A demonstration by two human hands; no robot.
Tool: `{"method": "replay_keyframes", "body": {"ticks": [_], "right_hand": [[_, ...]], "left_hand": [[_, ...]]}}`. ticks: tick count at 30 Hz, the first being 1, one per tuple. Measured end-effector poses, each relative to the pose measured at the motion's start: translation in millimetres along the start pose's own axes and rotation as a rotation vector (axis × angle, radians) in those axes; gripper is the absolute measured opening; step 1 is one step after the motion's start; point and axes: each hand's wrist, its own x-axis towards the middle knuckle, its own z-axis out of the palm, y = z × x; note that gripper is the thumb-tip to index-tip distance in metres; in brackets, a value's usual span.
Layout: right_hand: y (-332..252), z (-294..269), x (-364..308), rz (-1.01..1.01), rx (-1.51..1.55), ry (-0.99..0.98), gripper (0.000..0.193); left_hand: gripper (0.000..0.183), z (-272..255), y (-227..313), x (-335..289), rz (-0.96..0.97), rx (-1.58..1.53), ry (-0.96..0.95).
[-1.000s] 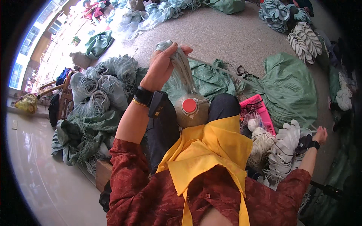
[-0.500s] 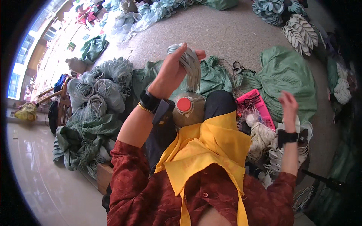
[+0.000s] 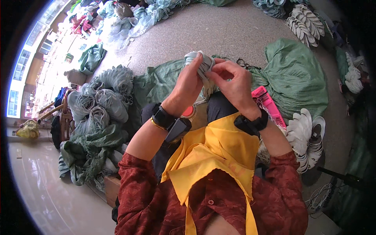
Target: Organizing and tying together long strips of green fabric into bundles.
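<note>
My left hand [image 3: 187,84] is closed around a bundle of thin pale grey-white strips [image 3: 204,67], held up above my knees. From the right, my right hand [image 3: 238,84] meets the bundle, its thumb and forefinger pinched at the strips' side; the exact contact is partly hidden by the fingers. Below the hands, between my knees, stands a jar with a red lid [image 3: 189,112], mostly covered by my left wrist. A yellow apron [image 3: 219,152] lies across my lap.
A pink plastic basket [image 3: 269,103] and stacks of white shoe-shaped pieces [image 3: 299,133] are on my right. Beyond them bulges a green sack [image 3: 295,74]. Grey-green bundles [image 3: 103,102] pile up on my left, near a wooden chair [image 3: 66,121].
My right hand has come in leftward from beside the basket to the bundle and closed its fingertips there. My left hand still holds the strips, turned slightly. The view has shifted a little.
</note>
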Motion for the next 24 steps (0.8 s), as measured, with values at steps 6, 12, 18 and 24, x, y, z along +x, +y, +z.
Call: {"method": "replay_keyframes", "body": {"ticks": [6, 12, 18, 24], "right_hand": [[8, 7, -5, 0.099, 0.203, -0.002, 0.010], [9, -10, -12, 0.265, 0.314, -0.024, 0.008], [8, -25, -2, 0.133, 0.211, 0.021, 0.010], [18, -38, 28, 0.063, 0.209, 0.135, 0.008]], "left_hand": [[0.037, 2, 2, -4, 0.043, 0.045, -0.003], [0.038, -15, 10, 3, 0.064, 0.177, -0.058], [0.039, -17, 14, -2, -0.122, 0.410, -0.016], [0.050, -13, 30, -9, -0.371, 0.426, -0.182]]}}
